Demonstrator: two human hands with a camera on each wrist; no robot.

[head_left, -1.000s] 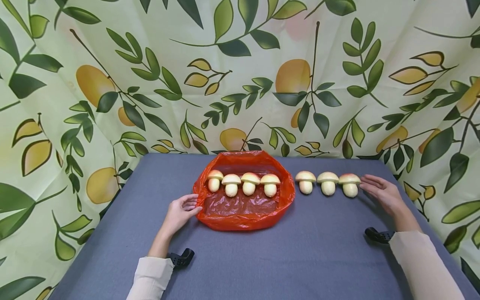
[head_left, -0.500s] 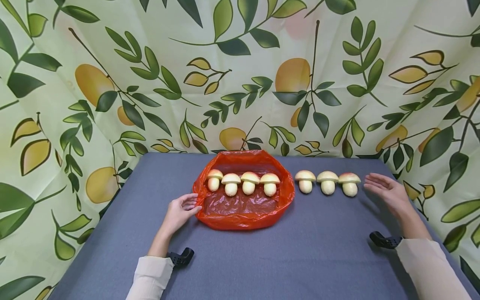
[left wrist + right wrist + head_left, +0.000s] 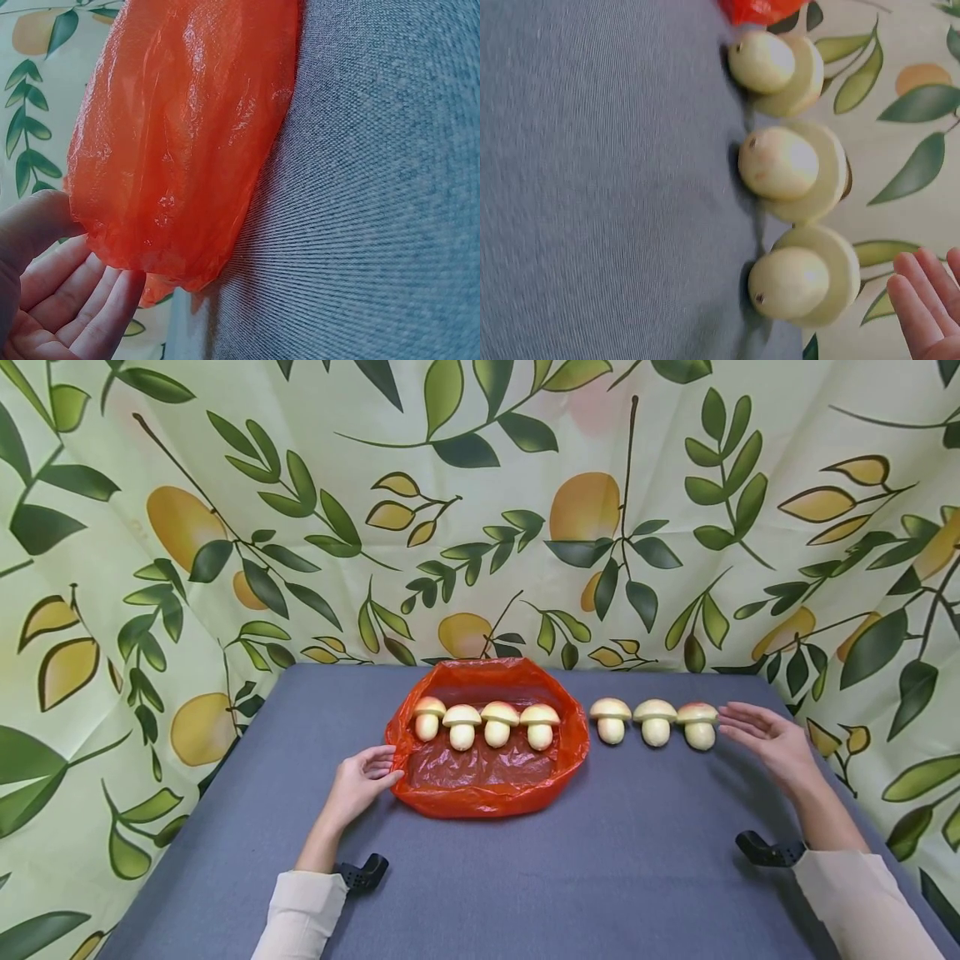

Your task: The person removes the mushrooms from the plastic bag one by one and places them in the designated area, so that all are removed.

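Observation:
A red plastic bag (image 3: 487,802) lies with its mouth spread wide on the table, and several toy mushrooms (image 3: 498,725) stand in a row inside it. At its left rim is my left hand (image 3: 360,783), the thumb and fingers about the edge of the plastic; the left wrist view shows the bag (image 3: 180,150) hiding the thumb's tip. Three more mushrooms (image 3: 656,725) form a row to the right of the bag. My right hand (image 3: 776,747) is beside the rightmost mushroom (image 3: 791,281), fingers extended, fingertips at its cap; contact is hard to tell.
A grey-blue cloth (image 3: 525,885) covers the table. Behind it and along both sides hangs a curtain (image 3: 480,485) printed with leaves and fruit. Each wrist wears a black camera mount (image 3: 768,850).
My right hand drew slightly away to the right from the rightmost mushroom, then came back left to its cap. The left hand, bag and mushrooms have stayed in place.

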